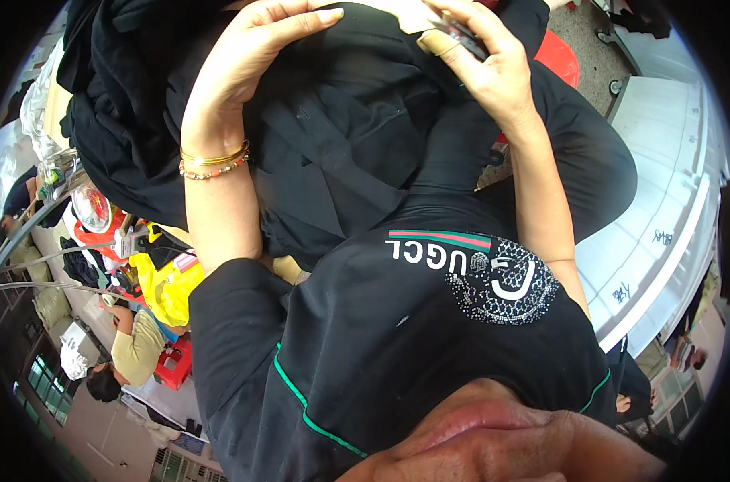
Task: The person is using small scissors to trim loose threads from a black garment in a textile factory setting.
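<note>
At the top edge, my left hand (252, 48), with gold and beaded bracelets at the wrist, pinches the edge of a black cloth (341, 120) under its thumb. The cloth lies bunched across my lap. Opposite it, my right hand (497, 76) is closed around a small dark, shiny tool (466, 38); its kind is mostly hidden by the fingers. A tan wrap (437, 42) covers part of the right thumb. Between the two hands, a pale whitish piece (413, 14) touches the right fingertips, and its upper part is cut off by the frame.
A long white surface (646, 209) runs along my right side. More black cloth (132, 104) is heaped at the left. Beyond it are a yellow bag (168, 281) and a red stool (174, 365), near another person (136, 345). A red seat (562, 60) shows at the upper right.
</note>
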A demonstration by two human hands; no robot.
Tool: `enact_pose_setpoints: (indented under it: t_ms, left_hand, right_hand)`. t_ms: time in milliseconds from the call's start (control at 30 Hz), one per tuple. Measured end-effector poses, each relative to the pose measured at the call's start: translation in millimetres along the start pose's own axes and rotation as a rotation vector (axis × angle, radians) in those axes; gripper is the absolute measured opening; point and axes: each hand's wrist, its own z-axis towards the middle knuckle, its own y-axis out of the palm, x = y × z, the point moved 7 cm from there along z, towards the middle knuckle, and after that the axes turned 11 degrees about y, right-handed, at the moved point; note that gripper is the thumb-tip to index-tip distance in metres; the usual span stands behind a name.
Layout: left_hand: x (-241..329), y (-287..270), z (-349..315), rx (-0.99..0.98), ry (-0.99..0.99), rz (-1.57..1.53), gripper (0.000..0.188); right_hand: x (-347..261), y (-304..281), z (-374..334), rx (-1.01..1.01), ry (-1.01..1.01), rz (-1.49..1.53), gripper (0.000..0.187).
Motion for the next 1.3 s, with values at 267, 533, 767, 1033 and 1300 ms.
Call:
enact_pose_setpoints:
  t_ms: [267, 533, 767, 1033, 1300]
  left_hand:
    - [-5.8, 0.1, 1.9, 0.027, 0.004, -0.005, 0.025]
    - [8.2, 35.4, 7.0, 0.032, -0.125, -0.243, 0.016]
    - [13.4, 29.7, 5.0, 0.108, 0.051, -0.111, 0.023]
    - [16.4, 43.0, 8.7, 0.027, -0.12, -0.265, 0.012]
    - [38.4, 3.9, 1.7, -0.252, 0.671, -0.381, 0.011]
  right_hand:
    - [-26.8, 25.1, 6.8, -0.046, -0.231, -0.164, 0.036]
    - [-22.4, 20.2, 4.3, 0.023, -0.468, -0.024, 0.03]
    - [-25.6, 22.8, 12.0, -0.013, -0.249, -0.154, 0.025]
    - [13.8, 36.3, 22.3, -0.219, 0.15, 0.183, 0.032]
    - [40.1, 1.5, 38.7, -0.089, 0.174, 0.362, 0.015]
